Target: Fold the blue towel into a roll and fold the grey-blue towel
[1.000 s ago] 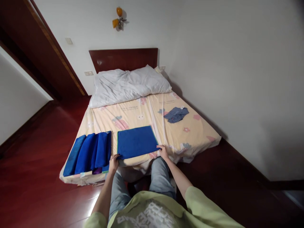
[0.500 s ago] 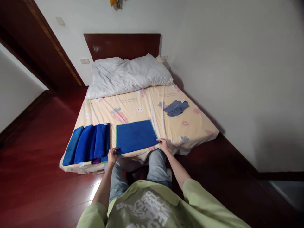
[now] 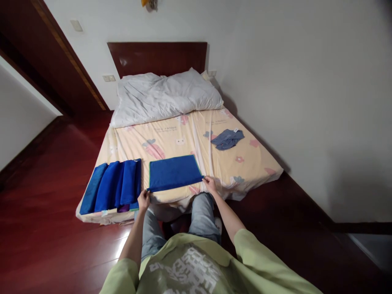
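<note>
A blue towel (image 3: 174, 172) with a green edge lies flat near the front of the bed, its near edge turned over in a narrow strip. My left hand (image 3: 143, 200) pinches the near left corner, and my right hand (image 3: 210, 184) pinches the near right corner. To the left, several folded blue towels (image 3: 108, 185) lie side by side, with a bit of purple cloth (image 3: 123, 208) showing under them. A crumpled grey-blue cloth (image 3: 227, 139) with a white tag rests farther back on the right.
The bed (image 3: 254, 167) has a cream patterned sheet. A white quilt or pillow (image 3: 168, 96) lies against the dark wooden headboard (image 3: 159, 57). A wall runs along the right, and a dark red floor (image 3: 55, 196) shows on the left.
The blue towel's near edge has been turned over away from me, making a narrow folded strip. Both hands have moved slightly, still at the corners.
</note>
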`<state>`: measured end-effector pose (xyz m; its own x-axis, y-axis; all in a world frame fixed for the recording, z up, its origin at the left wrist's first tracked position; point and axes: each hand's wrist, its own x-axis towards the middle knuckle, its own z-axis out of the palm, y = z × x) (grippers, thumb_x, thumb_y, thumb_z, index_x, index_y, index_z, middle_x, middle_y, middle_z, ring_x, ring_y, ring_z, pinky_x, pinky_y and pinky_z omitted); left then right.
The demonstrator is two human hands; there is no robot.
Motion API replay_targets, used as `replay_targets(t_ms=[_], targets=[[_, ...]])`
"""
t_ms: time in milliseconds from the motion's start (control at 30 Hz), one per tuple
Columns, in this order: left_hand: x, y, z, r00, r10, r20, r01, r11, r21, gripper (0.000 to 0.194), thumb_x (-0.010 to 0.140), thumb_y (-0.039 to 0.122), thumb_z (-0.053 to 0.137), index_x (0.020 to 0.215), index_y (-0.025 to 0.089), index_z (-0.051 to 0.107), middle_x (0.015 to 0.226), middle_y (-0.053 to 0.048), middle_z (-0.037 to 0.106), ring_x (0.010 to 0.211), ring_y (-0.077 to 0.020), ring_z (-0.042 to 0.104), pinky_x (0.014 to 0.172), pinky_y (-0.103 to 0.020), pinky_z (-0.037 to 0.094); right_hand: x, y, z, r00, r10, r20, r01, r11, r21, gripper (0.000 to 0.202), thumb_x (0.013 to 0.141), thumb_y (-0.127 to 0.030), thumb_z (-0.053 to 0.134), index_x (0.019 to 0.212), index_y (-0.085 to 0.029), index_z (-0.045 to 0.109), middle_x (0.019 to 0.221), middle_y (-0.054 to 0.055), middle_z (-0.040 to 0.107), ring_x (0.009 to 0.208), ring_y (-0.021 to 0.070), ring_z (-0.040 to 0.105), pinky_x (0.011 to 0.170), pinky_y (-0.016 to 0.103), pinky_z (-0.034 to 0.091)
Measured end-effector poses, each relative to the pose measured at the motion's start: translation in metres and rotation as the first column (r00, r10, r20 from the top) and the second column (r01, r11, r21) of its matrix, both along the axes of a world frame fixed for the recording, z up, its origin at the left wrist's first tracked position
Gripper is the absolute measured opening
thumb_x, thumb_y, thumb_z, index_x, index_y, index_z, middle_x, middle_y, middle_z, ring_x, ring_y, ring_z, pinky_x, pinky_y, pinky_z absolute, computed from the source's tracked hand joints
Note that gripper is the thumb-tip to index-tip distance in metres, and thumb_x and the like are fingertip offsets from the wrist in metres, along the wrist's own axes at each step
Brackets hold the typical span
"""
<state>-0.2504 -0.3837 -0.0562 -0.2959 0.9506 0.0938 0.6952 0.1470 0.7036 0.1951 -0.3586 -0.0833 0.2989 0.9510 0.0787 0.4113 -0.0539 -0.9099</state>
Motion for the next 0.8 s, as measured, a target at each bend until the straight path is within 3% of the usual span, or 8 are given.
replay_targets(t_ms=[500,800], targets=[[0.002,0.013,-0.003,0.998,0.058,-0.01,-0.058,0.996,-0.072,0.024,0.09,0.037,0.048,0.081,0.018,0.062,0.074,-0.007,0.067,0.072,-0.0204,0.064,0.066,-0.025,0.043,-0.011,0.017,0.003,0.993,-0.083,0.08,0.092,0.988,-0.125,0.029,0.086,-0.042,0.054,0.077,-0.019,0.069,0.078,0.009,0.072,0.079,0.0244,0.068,0.082,0.037,0.056],[0.004,0.012,-0.003,0.997,0.083,-0.005,-0.084,0.992,-0.095,0.025,0.089,0.037,0.049,0.076,0.02,0.061,0.07,-0.005,0.067,0.071,-0.0208,0.065,0.066,-0.026,0.042,-0.018,0.014,0.022,0.98,-0.108,0.167,0.141,0.969,-0.205,0.026,0.091,-0.038,0.056,0.084,-0.018,0.072,0.081,0.006,0.073,0.079,0.0206,0.067,0.079,0.031,0.054]])
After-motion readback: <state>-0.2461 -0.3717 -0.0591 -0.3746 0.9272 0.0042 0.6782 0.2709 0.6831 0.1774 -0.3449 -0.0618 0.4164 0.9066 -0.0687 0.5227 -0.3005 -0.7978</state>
